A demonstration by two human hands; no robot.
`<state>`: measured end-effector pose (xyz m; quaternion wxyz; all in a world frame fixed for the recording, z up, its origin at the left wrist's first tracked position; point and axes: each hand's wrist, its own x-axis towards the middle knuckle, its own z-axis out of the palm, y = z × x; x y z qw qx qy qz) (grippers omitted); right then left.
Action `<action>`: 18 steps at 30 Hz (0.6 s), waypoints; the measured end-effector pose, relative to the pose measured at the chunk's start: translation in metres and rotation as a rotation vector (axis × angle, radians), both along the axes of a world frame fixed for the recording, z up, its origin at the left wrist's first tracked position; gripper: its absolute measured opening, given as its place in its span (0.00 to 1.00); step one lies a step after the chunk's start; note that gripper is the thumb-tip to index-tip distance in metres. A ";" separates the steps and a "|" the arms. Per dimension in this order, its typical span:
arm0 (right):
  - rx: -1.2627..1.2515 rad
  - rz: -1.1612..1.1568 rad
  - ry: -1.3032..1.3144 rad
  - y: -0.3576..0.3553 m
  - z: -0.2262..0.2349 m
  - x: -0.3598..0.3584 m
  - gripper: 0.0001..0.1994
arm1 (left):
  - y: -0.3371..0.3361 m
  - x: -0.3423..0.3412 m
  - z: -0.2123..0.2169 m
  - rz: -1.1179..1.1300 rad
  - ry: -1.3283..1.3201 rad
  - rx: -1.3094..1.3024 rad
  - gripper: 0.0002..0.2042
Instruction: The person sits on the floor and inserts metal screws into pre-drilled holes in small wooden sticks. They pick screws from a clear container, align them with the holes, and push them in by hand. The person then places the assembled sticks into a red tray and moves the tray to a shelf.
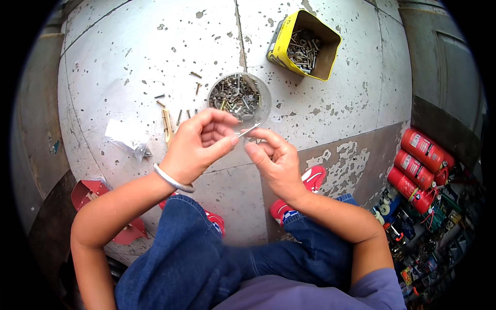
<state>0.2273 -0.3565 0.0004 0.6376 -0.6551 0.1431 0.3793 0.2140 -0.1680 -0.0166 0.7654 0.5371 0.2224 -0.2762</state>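
Note:
My left hand (204, 138), with a pale bangle at its wrist, is closed in a pinch on one end of a slim silvery screw (249, 129). My right hand (276, 157) meets it from the other side, its thumb and forefinger pinched at the screw's other end. Both hands hover just in front of a clear round tub (266, 101) filled with mixed bolts, screws and nuts (232, 95). The left fingers overlap the tub's near edge. The screw's exact head and thread are too small to make out.
Behind on the right, a yellow square tin (282, 47) holds more bolts. Loose screws (198, 88), a long tan piece (166, 126) and a clear plastic bag (126, 137) lie left of the tub. Red fire extinguishers (422, 148) stand at right; a red object (85, 194) lies at left.

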 end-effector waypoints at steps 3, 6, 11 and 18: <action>0.083 -0.039 0.064 0.019 0.000 -0.011 0.10 | 0.000 -0.029 -0.010 -0.023 -0.086 0.041 0.15; 0.108 0.071 0.031 0.018 -0.015 -0.021 0.10 | 0.004 -0.035 -0.005 -0.113 -0.174 0.111 0.17; 0.103 0.022 0.146 0.024 -0.013 -0.018 0.10 | 0.017 -0.039 0.001 -0.225 -0.565 0.477 0.11; 0.300 0.279 0.450 0.019 -0.012 -0.007 0.11 | 0.026 -0.039 0.006 -0.276 -0.828 0.613 0.07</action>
